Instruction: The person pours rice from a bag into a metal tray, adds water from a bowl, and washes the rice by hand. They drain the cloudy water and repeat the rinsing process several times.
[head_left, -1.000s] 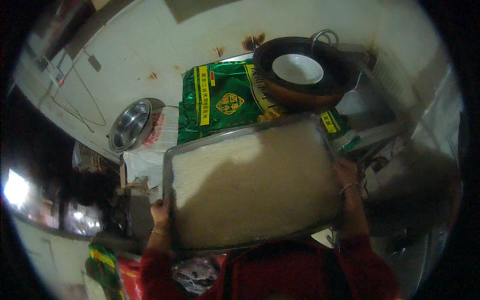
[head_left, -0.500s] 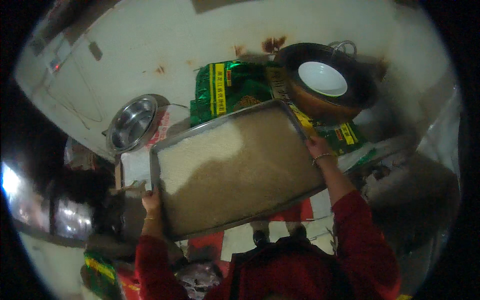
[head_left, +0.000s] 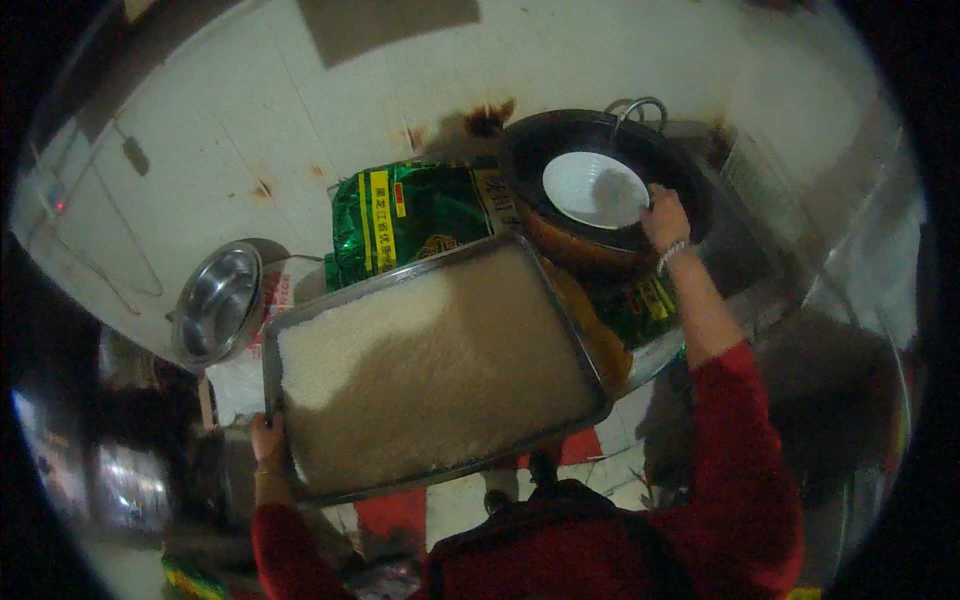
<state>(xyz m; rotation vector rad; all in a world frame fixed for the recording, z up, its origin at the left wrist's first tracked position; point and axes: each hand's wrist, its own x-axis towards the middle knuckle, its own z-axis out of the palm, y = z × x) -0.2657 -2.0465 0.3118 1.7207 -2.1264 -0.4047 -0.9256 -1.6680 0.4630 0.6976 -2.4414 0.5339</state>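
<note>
A large metal tray [head_left: 400, 280] holds a layer of pale rice-like grains [head_left: 350, 345], partly in shadow. My left hand [head_left: 268, 440] is closed on the tray's left edge, thumb up over the rim. The tray slants, its right end farther from me and near a dark wok-like pan [head_left: 560, 240]. In that pan sits a white bowl [head_left: 570, 180]. At the bowl's right rim, my right hand [head_left: 667, 220] has its fingers closed on the edge. The shadow of that hand falls inside the bowl.
Green and yellow sacks [head_left: 430, 215] lie behind the tray. A shiny steel basin [head_left: 220, 305] stands at the left, beside a white and red bag [head_left: 290, 285]. Behind everything is a stained pale wall [head_left: 300, 130]. Red and white flooring [head_left: 395, 515] shows below.
My right hand has let go of the tray's right edge and moved up to the white bowl. The left hand still holds the tray. The whole view has shifted somewhat.
</note>
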